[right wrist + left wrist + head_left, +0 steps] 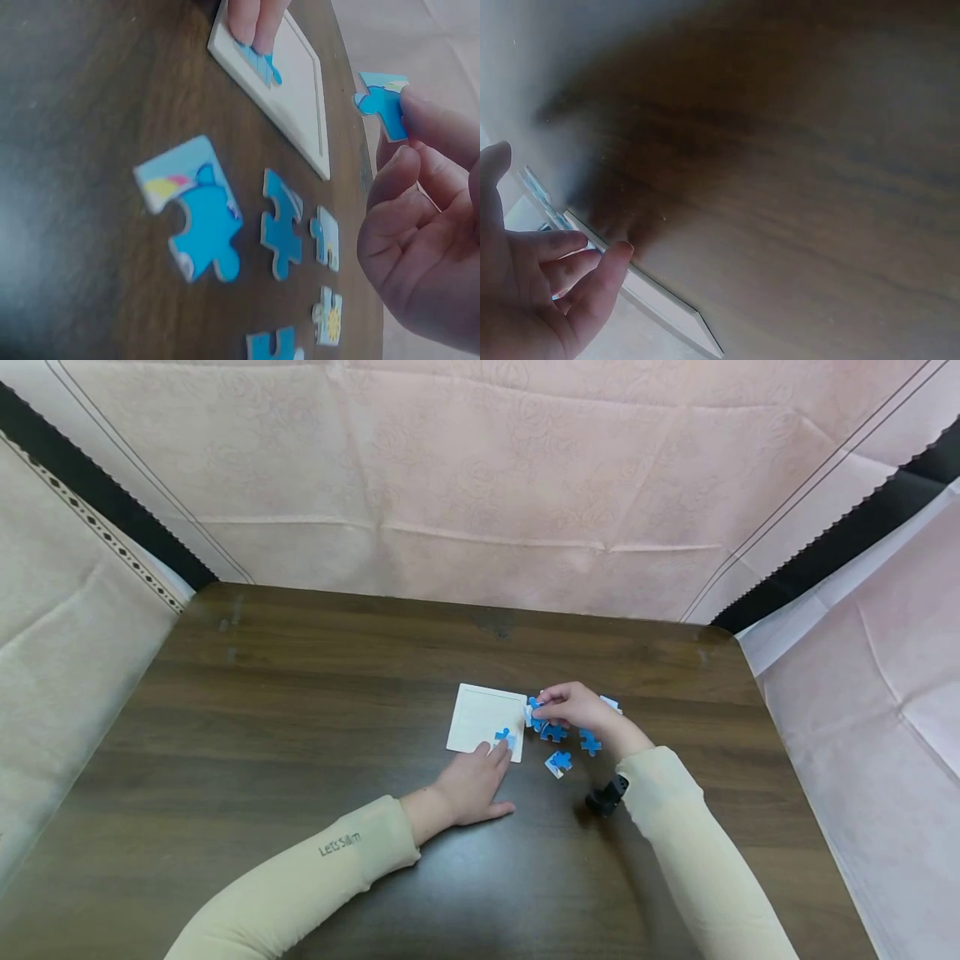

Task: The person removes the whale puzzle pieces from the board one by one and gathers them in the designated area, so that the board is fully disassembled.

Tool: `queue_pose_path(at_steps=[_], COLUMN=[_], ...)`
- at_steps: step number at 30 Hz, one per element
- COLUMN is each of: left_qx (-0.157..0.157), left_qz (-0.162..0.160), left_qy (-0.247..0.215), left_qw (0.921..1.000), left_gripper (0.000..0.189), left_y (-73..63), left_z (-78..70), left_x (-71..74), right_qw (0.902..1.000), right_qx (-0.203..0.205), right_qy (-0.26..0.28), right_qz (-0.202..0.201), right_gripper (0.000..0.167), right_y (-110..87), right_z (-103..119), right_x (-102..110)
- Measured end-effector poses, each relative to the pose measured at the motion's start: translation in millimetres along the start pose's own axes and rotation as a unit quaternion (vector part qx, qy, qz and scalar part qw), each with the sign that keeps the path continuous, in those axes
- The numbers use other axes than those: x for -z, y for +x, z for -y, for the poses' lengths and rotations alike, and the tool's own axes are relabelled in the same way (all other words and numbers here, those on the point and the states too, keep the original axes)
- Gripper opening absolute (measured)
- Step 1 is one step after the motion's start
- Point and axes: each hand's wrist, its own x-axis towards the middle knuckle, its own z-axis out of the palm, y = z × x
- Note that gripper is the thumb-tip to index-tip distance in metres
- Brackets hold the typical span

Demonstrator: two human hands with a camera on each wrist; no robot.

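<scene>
My left hand [471, 783] reaches to the near right corner of a white square puzzle board [480, 714]. In the right wrist view, its fingertips rest on a blue puzzle piece [255, 64] lying in that corner. My right hand [579, 707] is raised just right of the board and pinches another blue puzzle piece [390, 106], with a pale blue and yellow edge, between thumb and fingers. Below it on the table lie several loose pieces, among them a corner piece with a pink and yellow patch [206, 225] and a plain blue one [282, 225].
The dark wooden table [300, 710] extends around the board on all sides. Behind it hangs a pale patterned cloth [480, 468], with more cloth at both sides. A black device [606, 797] sits at my right wrist. A piece with a yellow sun-like shape [330, 319] lies among the loose ones.
</scene>
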Motion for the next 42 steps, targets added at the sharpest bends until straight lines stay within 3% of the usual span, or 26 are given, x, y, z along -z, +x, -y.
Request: queue_pose_path(at_steps=[8, 17, 25, 34, 42], left_qx=[0.002, -0.002, -0.009, -0.013, -0.013], left_qz=[-0.005, 0.009, 0.001, -0.011, -0.013], left_qy=[-0.001, -0.006, -0.005, 0.004, 0.007], left_qw=[1.0000, 0.9999, 0.9999, 0.9999, 0.9998], left_gripper=[0.076, 0.075, 0.073, 0.074, 0.074], left_y=[-1.3, 0.5, 0.0, -1.4, -1.2], left_z=[-0.4, 0.4, 1.7, 1.8, 1.7], left_x=[1.0, 2.4, 2.4, 1.5, 0.5], right_qw=[0.9999, 0.9995, 0.9996, 0.9976, 0.9981], right_qx=[-0.004, 0.003, 0.015, 0.002, -0.013], right_qy=[0.005, 0.021, 0.013, 0.060, 0.037], right_qz=[0.013, 0.023, 0.019, 0.034, 0.046], right_gripper=[0.030, 0.023, 0.020, 0.024, 0.024], right_y=[-9.7, -16.6, -24.7, -36.6, -46.8], right_z=[-9, -22, -33, -43, -57], right_x=[8, 13, 17, 24, 31])
